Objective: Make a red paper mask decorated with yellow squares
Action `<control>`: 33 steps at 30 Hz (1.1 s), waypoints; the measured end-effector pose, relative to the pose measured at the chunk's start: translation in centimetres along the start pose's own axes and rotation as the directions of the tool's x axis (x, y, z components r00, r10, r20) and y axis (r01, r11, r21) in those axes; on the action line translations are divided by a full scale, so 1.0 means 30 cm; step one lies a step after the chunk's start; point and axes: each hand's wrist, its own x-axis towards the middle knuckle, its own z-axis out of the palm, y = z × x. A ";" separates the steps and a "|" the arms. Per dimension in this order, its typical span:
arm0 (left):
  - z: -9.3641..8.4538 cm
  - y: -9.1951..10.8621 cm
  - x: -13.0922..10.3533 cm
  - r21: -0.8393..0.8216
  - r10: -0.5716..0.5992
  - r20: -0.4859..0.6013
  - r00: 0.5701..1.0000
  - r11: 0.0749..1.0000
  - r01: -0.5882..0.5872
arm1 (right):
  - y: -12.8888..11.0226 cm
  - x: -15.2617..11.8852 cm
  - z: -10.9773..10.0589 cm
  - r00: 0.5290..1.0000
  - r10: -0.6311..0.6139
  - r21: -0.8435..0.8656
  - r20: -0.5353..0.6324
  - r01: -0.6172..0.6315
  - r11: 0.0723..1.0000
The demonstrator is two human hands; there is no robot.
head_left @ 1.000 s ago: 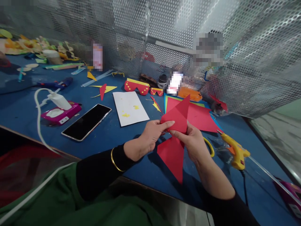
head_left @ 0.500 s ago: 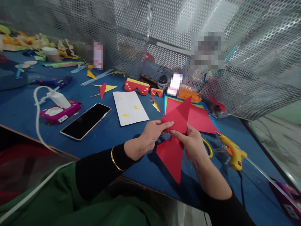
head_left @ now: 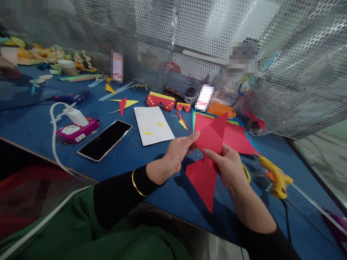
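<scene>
A red paper cutout (head_left: 202,177) with pointed ends and a narrow waist is held above the table's front part. My right hand (head_left: 229,164) is closed on it at the waist, thumb on top and fingers behind. At the cutout's upper left edge, my left hand (head_left: 177,153) pinches it between thumb and fingers; the fingertips are partly hidden. Behind the cutout lies a stack of coloured sheets, the red sheet (head_left: 238,139) on top. Scissors with a yellow handle (head_left: 246,173) are mostly hidden behind my right hand.
A yellow glue gun (head_left: 276,177) rests at the right. Left of my hands lie a white sheet (head_left: 154,119) with yellow bits, a black phone (head_left: 105,141) and a purple power strip (head_left: 78,130). Red paper glasses (head_left: 161,101) stand near the mesh screen (head_left: 200,32). Another person's hand (head_left: 7,65) shows far left.
The view has shifted, so most things sit farther right. My left thumb has slid outward from the cutout's middle to its left edge. My right hand keeps its grip.
</scene>
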 end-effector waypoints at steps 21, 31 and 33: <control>0.009 -0.011 -0.003 0.033 -0.028 0.005 1.000 0.999 0.028 | 0.014 -0.001 0.006 0.998 -0.025 -0.023 0.054 0.027 0.999; 0.015 -0.010 -0.005 -0.042 -0.063 0.014 0.998 0.997 0.064 | 0.012 -0.001 0.006 1.000 -0.020 -0.069 0.020 0.021 0.997; 0.012 -0.010 -0.004 -0.032 -0.046 0.012 0.999 0.998 0.047 | 0.009 -0.001 0.006 1.000 -0.005 -0.056 0.015 0.006 0.998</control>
